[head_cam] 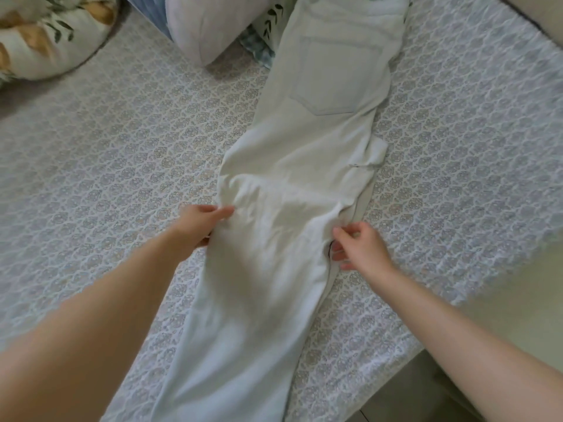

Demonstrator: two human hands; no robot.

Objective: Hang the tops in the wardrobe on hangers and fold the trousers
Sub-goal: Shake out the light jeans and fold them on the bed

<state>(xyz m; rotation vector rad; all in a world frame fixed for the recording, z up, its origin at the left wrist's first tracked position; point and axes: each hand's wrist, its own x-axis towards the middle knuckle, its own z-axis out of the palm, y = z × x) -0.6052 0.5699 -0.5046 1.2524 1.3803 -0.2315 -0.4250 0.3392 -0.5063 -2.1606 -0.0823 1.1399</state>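
On the bed (122,147), the trousers (304,166) are laid lengthwise, waistband far, legs near. At mid-length the left edge is pinched by the left hand (201,220), and the right edge is clamped in the right hand's (362,248) curled fingers (342,231).

Left hand (199,223), right hand (362,248) on trousers (304,166)

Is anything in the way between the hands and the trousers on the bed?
No, nothing visible is. The left hand already pinches one edge of the trousers and the right hand pinches the other edge. The white pillow lies further up the bed, to the side of the waist end.
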